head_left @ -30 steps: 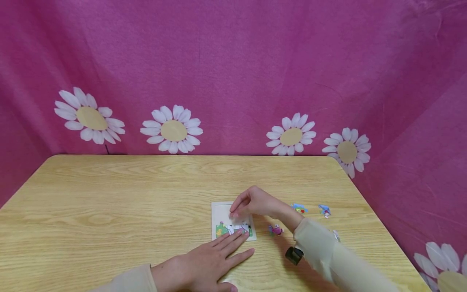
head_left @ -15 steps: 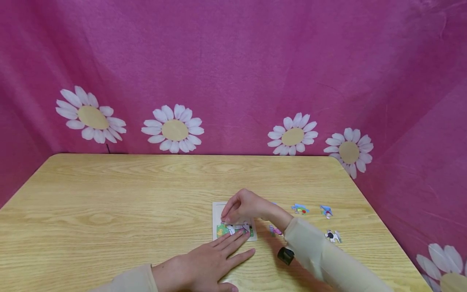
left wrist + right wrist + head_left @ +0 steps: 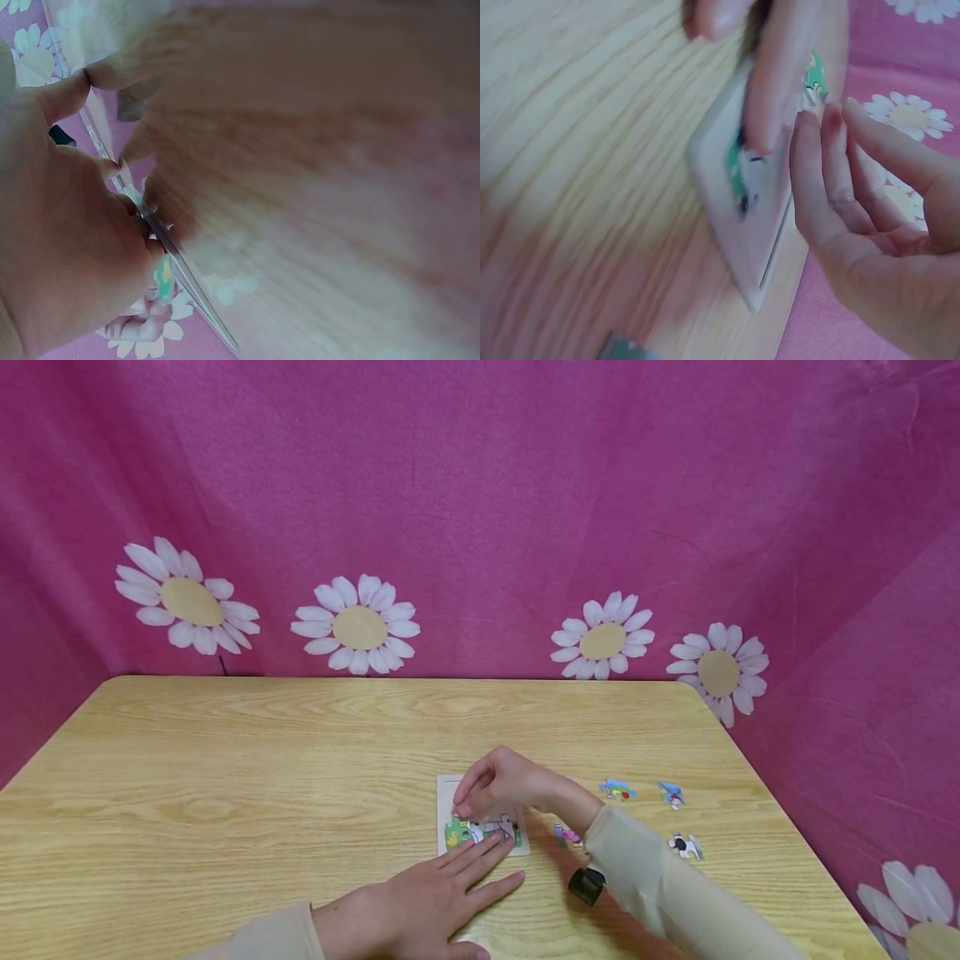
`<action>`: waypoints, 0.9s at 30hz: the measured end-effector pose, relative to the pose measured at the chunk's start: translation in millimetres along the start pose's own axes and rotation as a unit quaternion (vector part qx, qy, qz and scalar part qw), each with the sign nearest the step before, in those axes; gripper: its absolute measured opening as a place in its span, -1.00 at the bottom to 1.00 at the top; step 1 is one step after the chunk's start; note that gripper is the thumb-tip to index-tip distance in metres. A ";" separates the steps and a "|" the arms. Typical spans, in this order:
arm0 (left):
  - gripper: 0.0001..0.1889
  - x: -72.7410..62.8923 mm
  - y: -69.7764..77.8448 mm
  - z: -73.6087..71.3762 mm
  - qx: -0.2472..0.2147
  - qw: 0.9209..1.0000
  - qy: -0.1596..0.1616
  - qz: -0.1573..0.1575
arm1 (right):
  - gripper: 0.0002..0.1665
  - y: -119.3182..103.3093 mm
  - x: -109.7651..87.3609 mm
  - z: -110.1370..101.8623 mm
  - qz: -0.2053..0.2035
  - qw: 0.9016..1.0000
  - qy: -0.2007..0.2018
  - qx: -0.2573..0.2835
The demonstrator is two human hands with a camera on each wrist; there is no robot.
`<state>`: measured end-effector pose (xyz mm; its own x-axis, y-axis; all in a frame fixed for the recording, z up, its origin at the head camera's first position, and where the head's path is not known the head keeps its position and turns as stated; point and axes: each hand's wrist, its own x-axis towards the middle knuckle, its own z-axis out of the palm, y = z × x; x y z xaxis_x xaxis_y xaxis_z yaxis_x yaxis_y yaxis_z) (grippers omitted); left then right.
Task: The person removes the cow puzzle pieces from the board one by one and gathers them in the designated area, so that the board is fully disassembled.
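A small jigsaw tray (image 3: 442,797) with a pale border lies on the wooden table. Green-and-white pieces (image 3: 452,837) fill its near side, and bare backing shows at the far side. My left hand (image 3: 450,897) lies flat, fingers spread, its fingertips resting on the tray's near edge and the pieces there. Over the tray's left side, my right hand (image 3: 491,785) pinches a jigsaw piece between thumb and fingertips. In the right wrist view that green-and-yellow piece (image 3: 815,76) shows just beyond the fingertips of the right hand (image 3: 877,202); the fingers hide much of it.
To the right of the tray lie loose jigsaw pieces: a blue one with red (image 3: 618,790), another blue one (image 3: 671,795), a black-and-white one (image 3: 685,845) and a pink one (image 3: 567,834) partly behind the right forearm. A pink flowered curtain (image 3: 480,527) hangs behind the table.
My right hand has moved left across the tray with the piece and come down at its left side, then nearly stopped. The black-and-white piece has come into fuller view. My left hand stays in place.
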<state>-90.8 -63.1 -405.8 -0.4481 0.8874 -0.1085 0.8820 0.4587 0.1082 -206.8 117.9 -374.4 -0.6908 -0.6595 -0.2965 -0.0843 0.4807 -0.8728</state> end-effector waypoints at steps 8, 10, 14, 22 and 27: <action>-0.18 0.3 -0.5 0.1 -0.008 1.000 -0.007 -0.003 | -0.86 -0.4 -0.4 2.3 -0.022 0.999 -0.013 0.041; -0.18 0.1 -0.4 0.1 -0.004 1.000 -0.006 -0.002 | -0.87 0.7 -1.0 4.4 -0.023 0.999 -0.012 0.043; -0.18 -0.5 0.3 0.3 0.006 1.000 -0.001 0.001 | -0.87 1.6 -2.6 8.7 -0.023 0.999 -0.011 0.033; -0.18 -0.5 0.8 0.9 0.015 1.000 0.001 0.001 | -0.88 0.3 -5.2 13.5 -0.021 1.000 0.005 0.017; -0.18 -1.0 1.7 1.3 0.027 1.000 0.008 0.002 | -0.89 0.6 -6.6 10.7 -0.029 0.999 0.033 0.015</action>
<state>-88.6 -63.3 -406.8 -0.4474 0.8896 -0.0920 0.8898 0.4531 0.0546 -194.6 116.4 -377.1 -0.7315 -0.6455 -0.2195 -0.1054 0.4252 -0.8990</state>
